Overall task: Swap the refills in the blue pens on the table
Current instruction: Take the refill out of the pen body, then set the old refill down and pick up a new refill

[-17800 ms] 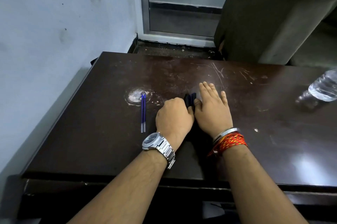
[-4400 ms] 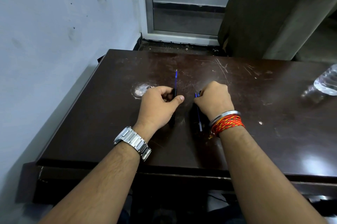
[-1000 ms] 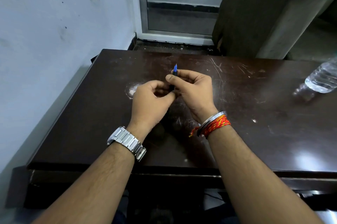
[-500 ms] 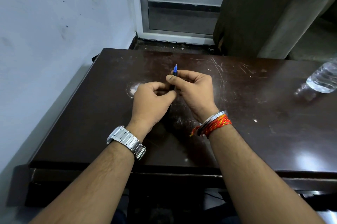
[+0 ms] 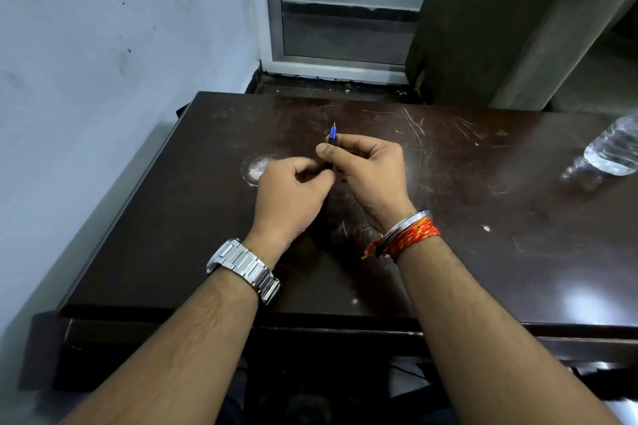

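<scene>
Both hands hold one blue pen (image 5: 332, 137) above the middle of the dark wooden table (image 5: 483, 252). Its blue tip with a fine metal point sticks up and away from me past my right thumb. My right hand (image 5: 366, 172) grips the dark upper barrel between thumb and fingers. My left hand (image 5: 291, 193) is closed around the pen's lower end, which its fingers hide. The second pen is not visible; it may lie under my hands.
A clear plastic water bottle (image 5: 611, 151) lies at the table's right edge. A pale worn spot (image 5: 257, 169) marks the tabletop left of my hands. The wall (image 5: 86, 79) runs close along the table's left side. A door frame and a dark cabinet stand behind the table.
Over the last second the hands have hardly moved on the pen. Seconds earlier each hand held a separate pen part down on the table; now both hold one pen lifted.
</scene>
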Motion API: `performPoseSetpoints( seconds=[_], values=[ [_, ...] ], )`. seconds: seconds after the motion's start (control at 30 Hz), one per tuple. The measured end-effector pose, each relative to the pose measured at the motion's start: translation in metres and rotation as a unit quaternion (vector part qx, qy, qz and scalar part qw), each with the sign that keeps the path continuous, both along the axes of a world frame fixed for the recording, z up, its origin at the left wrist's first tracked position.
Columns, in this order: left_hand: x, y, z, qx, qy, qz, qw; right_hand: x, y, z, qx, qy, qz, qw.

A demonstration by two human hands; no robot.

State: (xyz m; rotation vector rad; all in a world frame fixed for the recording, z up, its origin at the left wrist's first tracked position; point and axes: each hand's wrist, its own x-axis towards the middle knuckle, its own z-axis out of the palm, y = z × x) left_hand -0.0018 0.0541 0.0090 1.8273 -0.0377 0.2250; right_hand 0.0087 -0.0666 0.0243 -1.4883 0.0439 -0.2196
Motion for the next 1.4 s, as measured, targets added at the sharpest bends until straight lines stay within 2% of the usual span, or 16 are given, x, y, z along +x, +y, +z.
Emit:
performPoseSetpoints(
  seconds=[0.13, 0.27, 0.47, 0.57, 0.63, 0.73, 0.83, 1.13, 1.23, 1.33, 1.4],
  values=[
    [0.000, 0.002, -0.001, 0.020, -0.025, 0.037, 0.999, -0.001, 0.000, 0.001, -0.009, -0.002, 0.000, 1.000],
    [0.001, 0.000, 0.000, 0.007, -0.005, 0.003, 1.000, -0.001, -0.001, 0.001, -0.016, 0.006, -0.004, 1.000],
    [0.001, 0.002, -0.001, 0.055, -0.059, 0.022, 0.996, 0.002, -0.005, 0.002, -0.055, 0.035, -0.029, 0.997],
    [0.001, 0.003, -0.002, 0.051, -0.042, 0.033, 0.997, 0.003, -0.015, 0.008, -0.079, 0.041, -0.030, 0.996],
    [0.002, 0.003, -0.003, 0.047, -0.026, 0.043, 0.998, 0.005, -0.028, 0.010, -0.089, 0.049, -0.071, 0.992],
    [0.001, 0.002, -0.004, 0.045, -0.018, 0.048, 0.998, 0.006, -0.046, 0.009, -0.223, 0.086, -0.138, 0.961],
    [0.000, 0.000, -0.004, 0.055, -0.011, 0.040, 0.998, 0.005, -0.051, 0.006, -0.359, 0.126, -0.136, 0.915],
    [-0.001, -0.001, -0.007, 0.074, 0.002, 0.020, 0.997, 0.004, -0.052, 0.008, -0.513, 0.188, -0.102, 0.831],
    [-0.002, -0.002, -0.006, 0.068, 0.005, 0.012, 0.998, 0.003, -0.047, 0.008, -0.528, 0.184, -0.094, 0.824],
    [-0.003, -0.003, -0.005, 0.065, 0.005, 0.005, 0.998, 0.003, -0.045, 0.006, -0.511, 0.176, -0.107, 0.835],
    [-0.003, -0.003, -0.005, 0.066, 0.007, -0.004, 0.998, 0.003, -0.044, 0.006, -0.486, 0.124, -0.147, 0.852]
  ],
)
